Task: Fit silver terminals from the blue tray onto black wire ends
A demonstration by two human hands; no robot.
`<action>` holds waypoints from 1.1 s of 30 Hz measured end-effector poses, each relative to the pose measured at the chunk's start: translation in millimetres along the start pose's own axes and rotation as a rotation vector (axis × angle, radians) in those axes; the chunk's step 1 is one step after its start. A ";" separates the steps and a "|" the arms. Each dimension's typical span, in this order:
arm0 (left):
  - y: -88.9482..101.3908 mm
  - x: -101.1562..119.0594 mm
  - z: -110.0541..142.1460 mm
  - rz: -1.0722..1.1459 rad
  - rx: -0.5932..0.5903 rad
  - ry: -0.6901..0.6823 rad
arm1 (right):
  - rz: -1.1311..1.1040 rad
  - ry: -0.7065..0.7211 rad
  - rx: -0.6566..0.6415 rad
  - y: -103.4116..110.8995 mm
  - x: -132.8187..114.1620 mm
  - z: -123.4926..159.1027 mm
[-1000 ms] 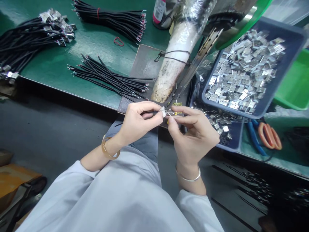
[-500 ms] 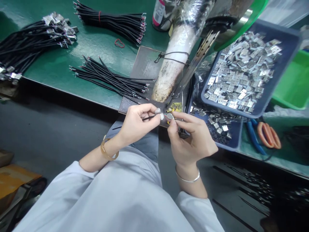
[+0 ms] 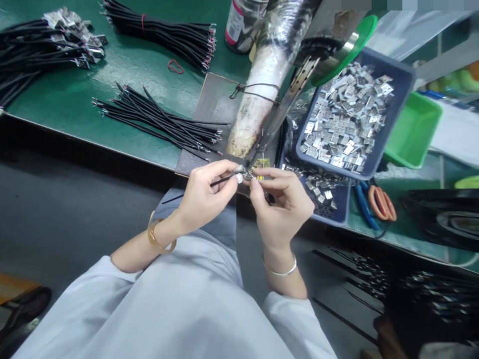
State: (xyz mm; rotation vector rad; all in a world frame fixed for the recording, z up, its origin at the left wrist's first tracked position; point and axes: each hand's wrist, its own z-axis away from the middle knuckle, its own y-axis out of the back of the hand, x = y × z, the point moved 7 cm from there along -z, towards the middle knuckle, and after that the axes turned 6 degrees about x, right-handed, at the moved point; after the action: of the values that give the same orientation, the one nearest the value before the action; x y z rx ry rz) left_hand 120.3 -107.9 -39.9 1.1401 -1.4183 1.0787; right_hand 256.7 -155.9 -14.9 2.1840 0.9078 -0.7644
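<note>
My left hand (image 3: 205, 194) pinches a thin black cable (image 3: 221, 180) between thumb and forefinger, whose tips wear pale covers. The cable's tail (image 3: 172, 199) hangs out below the palm. My right hand (image 3: 282, 204) is closed at the fingertips on a small metal connector (image 3: 250, 175), mostly hidden by the fingers. The fingertips of both hands nearly meet, just below a yellow sponge-like pad (image 3: 261, 163). Whether cable and connector touch, I cannot tell. Above them, a slanted iron with a perforated metal sleeve (image 3: 305, 72) points down toward the pad.
Loose black cables (image 3: 157, 119) lie left, behind them a banded bundle (image 3: 160, 35). Cables with connectors (image 3: 75, 37) fill the far left. A wrapped duct (image 3: 258, 94) stands ahead. Right are a blue tray (image 3: 402, 94) of connectors, a green bin (image 3: 422, 129) and orange-and-blue-handled pliers (image 3: 381, 202).
The view has turned, so the bench things sit further left. My right fingertips have come closer to the left ones, and less of the connector shows.
</note>
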 end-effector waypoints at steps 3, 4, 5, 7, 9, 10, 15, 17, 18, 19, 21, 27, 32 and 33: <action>0.2 1.0 0.2 -0.056 0.021 -0.024 | 0.052 0.091 0.027 -1.3 -3.5 -2.1; 0.4 1.4 0.0 -0.061 0.032 -0.032 | 0.060 0.117 0.038 -1.5 -5.1 -3.2; 0.6 2.1 -0.2 -0.061 0.044 -0.044 | 0.067 0.139 0.051 -1.4 -6.8 -4.3; 1.3 4.3 -0.8 -0.066 0.072 -0.075 | 0.083 0.164 0.076 -0.8 -9.4 -6.4; 1.7 7.3 -0.9 -0.075 0.091 -0.109 | 0.101 0.178 0.088 -0.3 -11.0 -7.3; 1.9 8.3 -0.8 -0.075 0.097 -0.117 | 0.108 0.190 0.089 -0.3 -11.8 -6.9; 0.6 1.1 1.2 -0.026 0.064 0.013 | 0.159 0.299 0.072 -0.8 -15.2 1.2; -0.1 -3.0 2.3 -0.018 0.051 0.064 | 0.175 0.321 0.066 -0.9 -15.1 3.8; -0.1 -4.5 2.7 -0.013 0.053 0.079 | 0.178 0.325 0.065 -0.9 -15.1 4.4; 0.1 -5.9 2.8 -0.007 0.059 0.091 | 0.178 0.325 0.065 -0.8 -15.0 4.4; -0.3 -7.7 2.5 0.014 0.067 0.106 | 0.174 0.301 0.061 -1.1 -14.0 2.6; -0.8 -3.4 -1.0 0.054 0.095 0.081 | 0.175 0.272 0.086 -0.8 -16.0 -3.8; -0.4 -4.4 0.5 0.045 0.089 0.094 | 0.207 0.331 0.064 -0.8 -18.9 2.7; -0.1 -5.7 1.2 0.043 0.088 0.103 | 0.206 0.343 0.058 -1.0 -19.1 4.6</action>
State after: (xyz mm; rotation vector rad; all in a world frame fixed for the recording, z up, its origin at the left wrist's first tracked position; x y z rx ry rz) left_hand 120.7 -108.5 -45.7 1.1037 -1.3312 1.2239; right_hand 243.5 -166.1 -4.6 2.4589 0.8120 -0.3264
